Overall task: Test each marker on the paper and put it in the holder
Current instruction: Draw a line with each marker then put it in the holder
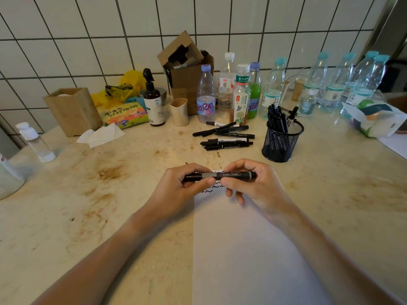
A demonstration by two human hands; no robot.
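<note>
Hands (189,183) gripping marker (220,176) over stained counter (110,183)

Along the back of the stained marble desk (110,172) you have a row of clutter against the white tiled wall (88,29). At far left sits a wooden box (73,111), with crumpled tissues (100,135) just in front of it. Beside it lie a colourful snack packet (125,114) and a yellow bag (123,89). You can see a dark pump bottle (154,102) upright, a beige cup (179,111) next to it, and an open cardboard box (185,69) behind. Plastic bottles (229,91) stand clustered in the middle, and more blue-capped ones (343,82) line up to the right. A clear bottle (36,142) stands at your left edge.
</note>
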